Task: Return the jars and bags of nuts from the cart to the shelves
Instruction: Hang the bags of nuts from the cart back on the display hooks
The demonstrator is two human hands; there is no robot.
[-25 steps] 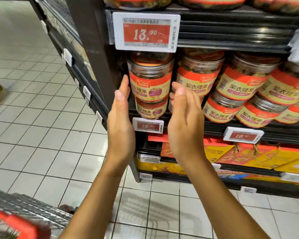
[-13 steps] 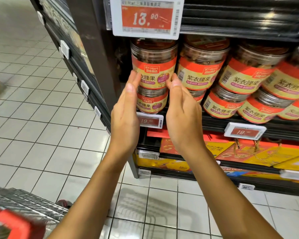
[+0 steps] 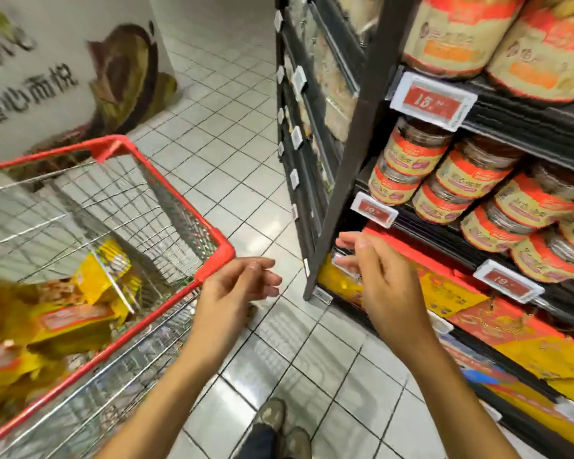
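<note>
Red-and-cream nut jars [image 3: 411, 160] are stacked two high on the dark shelf [image 3: 444, 233] at the right. A wire cart with a red rim [image 3: 222, 250] stands at the left and holds several yellow bags of nuts [image 3: 110, 276]. My left hand [image 3: 236, 286] hangs empty with loosely curled fingers just right of the cart's near corner. In front of the lower shelf, my right hand [image 3: 381, 279] is also empty, its fingers relaxed. Neither hand touches a jar.
Large beige jars [image 3: 497, 44] fill the shelf above, over a red price tag [image 3: 433, 101]. Yellow and red gift boxes [image 3: 471, 313] line the bottom shelf. A printed display stand [image 3: 63, 71] rises behind the cart. My shoes [image 3: 279, 429] stand on the white tiled floor.
Both hands have let go of the stacked jars and dropped away from the shelf. My view has swung left and down, bringing the cart into sight.
</note>
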